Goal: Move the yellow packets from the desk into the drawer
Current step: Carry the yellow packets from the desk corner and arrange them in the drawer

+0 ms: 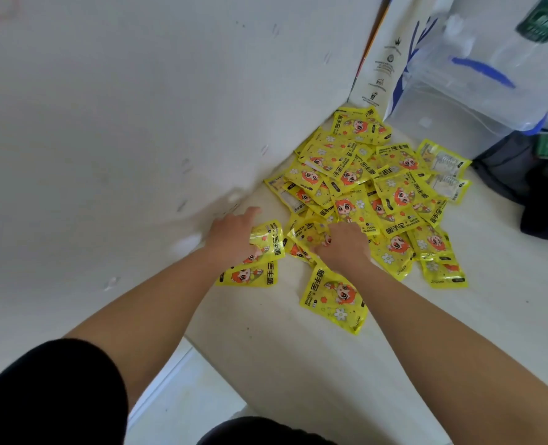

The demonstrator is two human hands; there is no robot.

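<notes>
Both hands (234, 234) (346, 242) grip yellow packets (394, 194) (heaped on desk (298, 364)).

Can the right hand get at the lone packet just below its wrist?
Probably yes. That packet lies flat on the desk, apart from the pile, with nothing on it. The right hand is just beyond it and would only need to draw back.

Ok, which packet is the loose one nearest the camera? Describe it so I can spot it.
Start at the pile of yellow packets in the desk's wall corner. Come toward the camera past the right hand. The loose packet lies alone on bare desk, under that wrist, face up.
</notes>
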